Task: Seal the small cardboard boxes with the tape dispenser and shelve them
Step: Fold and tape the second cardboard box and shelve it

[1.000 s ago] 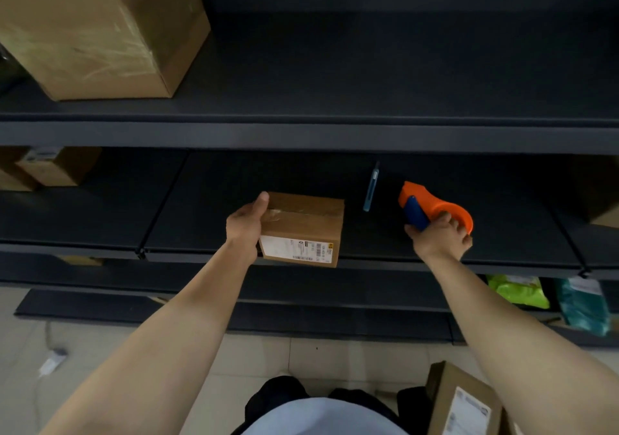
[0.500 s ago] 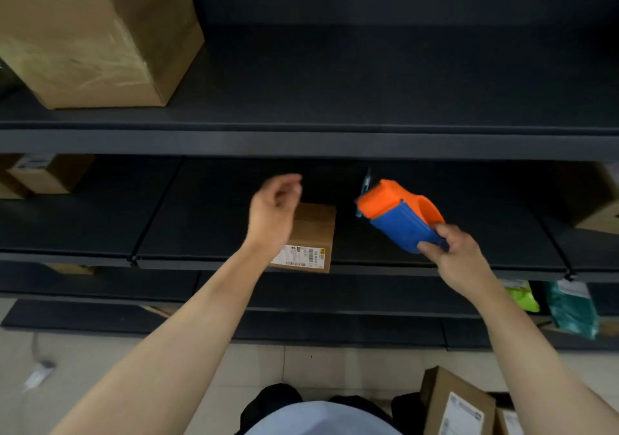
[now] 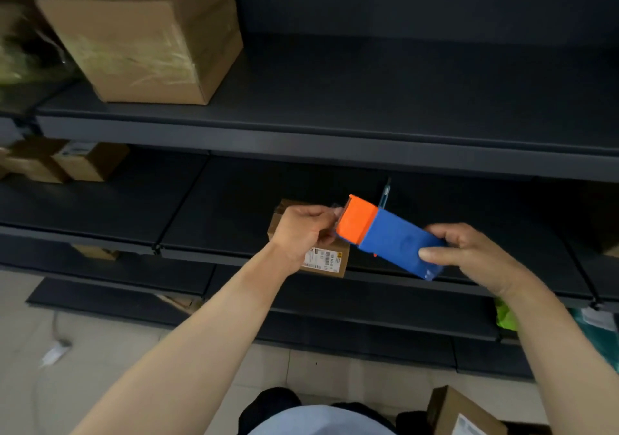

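Orange and blue plastic tape dispenser (image 3: 388, 237) is up in the air in front of the dark metal middle shelf (image 3: 234, 200). It is tilted, with the orange end up and to the left and the blue end down and to the right.

The right hand (image 3: 475, 257) grips the blue end. Its thumb lies on the near side and its fingers curl round the far side. The left hand (image 3: 301, 230) is at the orange end. Its fingers are curled and its fingertips pinch right at the edge of the orange part. Something thin and clear shows there, but I cannot tell if it is tape.

A small brown cardboard box with a white label (image 3: 330, 260) sits on the middle shelf, near the front edge. The left hand hides a lot of it. Neither hand touches it. A thin blue pen-like stick (image 3: 384, 196) lies on the same shelf, just behind the tape dispenser.

A big brown cardboard box (image 3: 144, 32) stands on the dark upper shelf (image 3: 368, 99), at the left. Two little brown boxes (image 3: 87, 163) sit far left on the middle shelf. Another brown box with a white label (image 3: 459, 411) is down at the bottom right, close to the person. A bright green bag (image 3: 504, 315) peeks out low on the right, behind the right arm.
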A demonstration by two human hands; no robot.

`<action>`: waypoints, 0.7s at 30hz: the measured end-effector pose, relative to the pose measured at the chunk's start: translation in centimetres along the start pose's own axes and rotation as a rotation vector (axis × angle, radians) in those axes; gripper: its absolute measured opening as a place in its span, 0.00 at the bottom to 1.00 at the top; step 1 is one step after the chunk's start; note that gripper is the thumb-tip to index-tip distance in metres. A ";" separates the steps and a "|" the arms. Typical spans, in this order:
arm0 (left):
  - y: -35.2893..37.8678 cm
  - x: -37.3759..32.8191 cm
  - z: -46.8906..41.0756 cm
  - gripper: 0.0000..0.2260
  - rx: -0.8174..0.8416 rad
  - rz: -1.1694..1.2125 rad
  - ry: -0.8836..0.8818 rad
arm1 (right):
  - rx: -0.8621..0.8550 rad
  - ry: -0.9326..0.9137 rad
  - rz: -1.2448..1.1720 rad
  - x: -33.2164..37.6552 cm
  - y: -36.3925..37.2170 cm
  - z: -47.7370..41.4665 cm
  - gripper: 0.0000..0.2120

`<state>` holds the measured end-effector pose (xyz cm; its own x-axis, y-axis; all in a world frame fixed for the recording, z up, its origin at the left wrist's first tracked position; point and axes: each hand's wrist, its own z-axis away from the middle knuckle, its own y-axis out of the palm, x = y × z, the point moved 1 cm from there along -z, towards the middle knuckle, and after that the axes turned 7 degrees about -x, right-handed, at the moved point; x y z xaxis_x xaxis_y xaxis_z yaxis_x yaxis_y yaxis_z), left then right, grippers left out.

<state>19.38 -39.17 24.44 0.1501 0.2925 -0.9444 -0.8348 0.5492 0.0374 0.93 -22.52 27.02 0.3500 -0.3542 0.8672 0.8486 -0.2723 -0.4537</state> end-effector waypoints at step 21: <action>-9.2 0.8 -7.0 0.06 -0.444 -0.168 -0.181 | -0.133 0.170 0.335 1.1 -0.2 -6.5 0.21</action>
<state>23.44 -49.45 21.10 0.3581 0.3818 -0.8520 -0.9301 0.2257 -0.2898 -1.41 -28.69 26.73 0.5184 -0.5833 0.6253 0.6359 -0.2259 -0.7380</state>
